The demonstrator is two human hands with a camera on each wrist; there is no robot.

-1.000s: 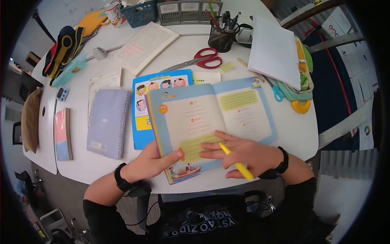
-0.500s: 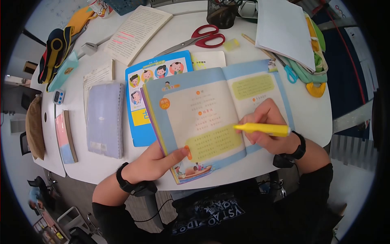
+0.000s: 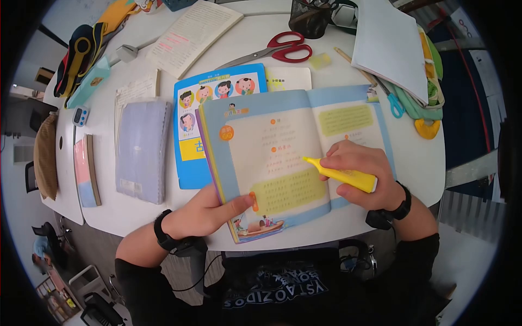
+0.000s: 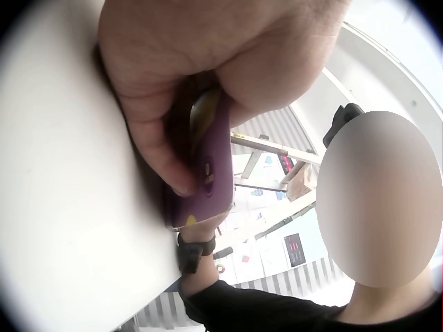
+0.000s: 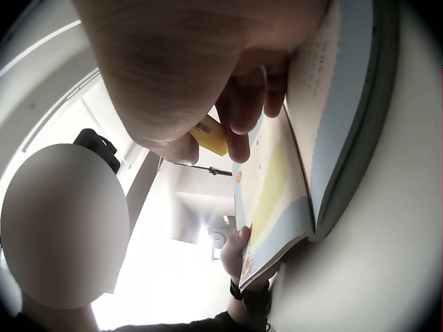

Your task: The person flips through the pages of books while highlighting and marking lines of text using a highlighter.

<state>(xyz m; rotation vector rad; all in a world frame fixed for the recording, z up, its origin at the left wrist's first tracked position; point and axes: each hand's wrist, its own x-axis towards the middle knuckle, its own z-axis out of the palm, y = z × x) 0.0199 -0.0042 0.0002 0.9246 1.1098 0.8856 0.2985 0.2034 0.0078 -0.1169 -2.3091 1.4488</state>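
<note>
An open book (image 3: pixel 244 163) with blue page borders lies tilted over a blue book (image 3: pixel 190 168). The left hand (image 3: pixel 204 214) grips its lower left edge, thumb on the page, fingers underneath; in the left wrist view that hand (image 4: pixel 201 62) holds the purple cover (image 4: pixel 211 173). Above the right part of the book, the right hand (image 3: pixel 364 174) pinches a yellow highlighter (image 3: pixel 348 175), its tip over the left page near the printed lines. The right wrist view shows the highlighter (image 5: pixel 211 137) between the fingers of the right hand (image 5: pixel 201 69).
Red-handled scissors (image 3: pixel 272 52), an open printed book (image 3: pixel 193 38) and a pen holder (image 3: pixel 310 19) are behind. Left are a lilac notebook (image 3: pixel 142 152), a pink-and-blue book (image 3: pixel 87 171) and a small timer (image 3: pixel 80 116). White paper (image 3: pixel 391 51) lies over a pouch at right.
The right hand has lifted from the page, turned the highlighter so its tip points left, then moved it slightly up and left over the text. The left hand keeps its grip.
</note>
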